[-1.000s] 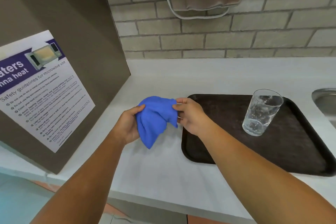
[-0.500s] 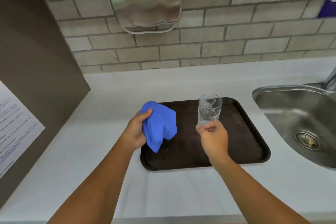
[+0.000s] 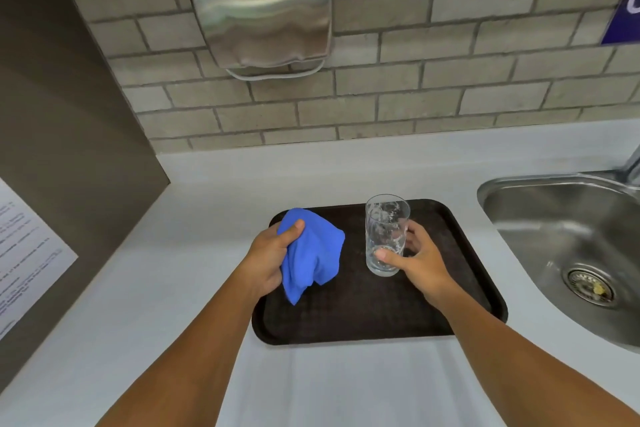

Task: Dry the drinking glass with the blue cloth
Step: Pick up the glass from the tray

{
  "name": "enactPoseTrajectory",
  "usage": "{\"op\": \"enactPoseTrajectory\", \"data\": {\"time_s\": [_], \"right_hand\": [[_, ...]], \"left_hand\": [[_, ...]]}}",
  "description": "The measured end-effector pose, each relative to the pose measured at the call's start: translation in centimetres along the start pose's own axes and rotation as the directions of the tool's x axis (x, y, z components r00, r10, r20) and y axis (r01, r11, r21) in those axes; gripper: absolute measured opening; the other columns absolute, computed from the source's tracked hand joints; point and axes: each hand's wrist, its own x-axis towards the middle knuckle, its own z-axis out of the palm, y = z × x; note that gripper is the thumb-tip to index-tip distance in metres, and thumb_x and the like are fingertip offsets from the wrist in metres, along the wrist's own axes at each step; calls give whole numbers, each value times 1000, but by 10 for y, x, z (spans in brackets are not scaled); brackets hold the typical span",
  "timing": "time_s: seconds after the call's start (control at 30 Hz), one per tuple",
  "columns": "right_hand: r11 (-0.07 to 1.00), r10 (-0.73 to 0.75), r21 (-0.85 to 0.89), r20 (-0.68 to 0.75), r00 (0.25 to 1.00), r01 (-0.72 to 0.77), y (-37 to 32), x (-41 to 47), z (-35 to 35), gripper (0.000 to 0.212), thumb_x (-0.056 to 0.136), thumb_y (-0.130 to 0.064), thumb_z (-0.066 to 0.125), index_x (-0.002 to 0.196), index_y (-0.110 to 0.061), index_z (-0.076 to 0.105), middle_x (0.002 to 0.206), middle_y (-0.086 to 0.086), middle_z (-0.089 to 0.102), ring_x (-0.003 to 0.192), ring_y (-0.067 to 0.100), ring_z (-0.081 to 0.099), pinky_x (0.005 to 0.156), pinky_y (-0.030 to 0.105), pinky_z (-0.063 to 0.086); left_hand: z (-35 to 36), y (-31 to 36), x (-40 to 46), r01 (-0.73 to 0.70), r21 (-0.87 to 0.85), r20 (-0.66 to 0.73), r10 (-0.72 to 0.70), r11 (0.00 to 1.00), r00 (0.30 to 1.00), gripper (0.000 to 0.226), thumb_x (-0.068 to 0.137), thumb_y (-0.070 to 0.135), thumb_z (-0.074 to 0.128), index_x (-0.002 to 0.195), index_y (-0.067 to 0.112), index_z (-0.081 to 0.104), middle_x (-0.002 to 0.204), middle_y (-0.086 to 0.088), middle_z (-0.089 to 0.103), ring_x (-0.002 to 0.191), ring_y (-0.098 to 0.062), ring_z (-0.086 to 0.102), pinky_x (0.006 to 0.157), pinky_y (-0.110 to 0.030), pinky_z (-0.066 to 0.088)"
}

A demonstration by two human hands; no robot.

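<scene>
A clear drinking glass point(image 3: 386, 225) with water drops inside stands upright on a dark brown tray point(image 3: 363, 308). My right hand point(image 3: 419, 260) is wrapped around the glass's lower half, thumb in front and fingers behind. The bunched blue cloth point(image 3: 311, 253) hangs over the tray's left end from my left hand point(image 3: 268, 256), whose thumb presses on its top. Cloth and glass are apart, with a small gap between them.
A steel sink point(image 3: 568, 253) with a drain lies to the right of the tray. On the brick wall hangs a metal hand dryer point(image 3: 261, 14). A grey-brown panel point(image 3: 62, 114) carrying a printed notice point(image 3: 24, 253) stands at the left. White counter point(image 3: 346, 385) runs in front.
My right hand let go of the cloth, reached to the glass and has closed around its lower part. The left hand keeps the cloth beside it. The view has shifted right.
</scene>
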Motion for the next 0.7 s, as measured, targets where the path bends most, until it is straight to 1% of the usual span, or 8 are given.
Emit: {"op": "enactPoseTrajectory", "data": {"time_s": [0.1, 0.17, 0.33, 0.47, 0.53, 0.6, 0.67, 0.7], "right_hand": [[1000, -18, 9, 29, 999, 18, -2, 1, 0, 73, 65, -25, 93, 126, -40, 57, 118, -7, 72, 103, -2, 67, 78, 20, 54], [1000, -28, 12, 31, 999, 28, -1, 3, 1, 69, 66, -24, 93, 123, -41, 59, 114, -6, 73, 100, 0, 69, 75, 19, 57], [999, -12, 53, 44, 999, 10, -3, 9, 6, 61, 67, -18, 91, 118, -36, 63, 114, -1, 74, 104, 16, 70, 86, 33, 58], [977, 12, 214, 22, 1000, -17, -21, 3, 14, 39, 76, -14, 83, 107, -32, 69, 100, -7, 77, 100, 19, 73, 79, 28, 55], [937, 43, 347, 33, 999, -51, -40, -4, 20, 32, 76, -18, 80, 105, -28, 69, 99, -2, 77, 93, 20, 73, 75, 29, 54], [845, 55, 520, 144, 988, -122, -63, -12, 27, 36, 72, -27, 76, 106, -20, 69, 96, 3, 74, 84, 21, 72, 72, 33, 56], [724, 23, 655, 291, 956, -217, -90, -22, 36, 36, 72, -33, 76, 103, -16, 73, 98, 9, 73, 84, 25, 73, 78, 40, 58], [693, -1, 676, 350, 937, -252, -104, -27, 40, 33, 72, -36, 77, 99, -16, 77, 101, 11, 74, 87, 28, 72, 83, 44, 56]], "left_hand": [[1, -2, 0, 0, 10, -3, 0, 1000, 1000, 40, 94, 26, 59, 127, 3, 58, 121, -19, 68, 111, -31, 65, 90, -40, 54], [3, -4, 2, -1, -5, -2, 1, 1000, 1000, 41, 95, 27, 57, 128, 4, 57, 123, -20, 66, 114, -32, 64, 95, -43, 52], [13, -12, 4, -18, 2, -33, 18, 1000, 999, 40, 96, 27, 56, 128, 4, 56, 126, -23, 64, 116, -36, 61, 103, -51, 46], [19, -7, -1, -56, 4, -27, 57, 998, 998, 37, 96, 25, 57, 127, 5, 57, 127, -24, 63, 116, -37, 61, 102, -50, 47], [22, 8, -7, -96, -12, 1, 96, 995, 995, 41, 93, 27, 59, 127, 5, 58, 127, -24, 62, 116, -37, 61, 101, -49, 48], [28, 28, -15, -176, -28, 72, 178, 984, 981, 47, 88, 32, 62, 127, 5, 58, 126, -24, 63, 112, -35, 63, 94, -44, 53], [40, 49, -26, -276, -25, 163, 276, 961, 947, 48, 86, 32, 66, 126, 7, 59, 123, -20, 65, 108, -30, 66, 87, -36, 56], [47, 58, -32, -324, -9, 199, 319, 946, 927, 47, 86, 32, 68, 126, 9, 60, 122, -18, 67, 107, -29, 67, 86, -34, 56]]}}
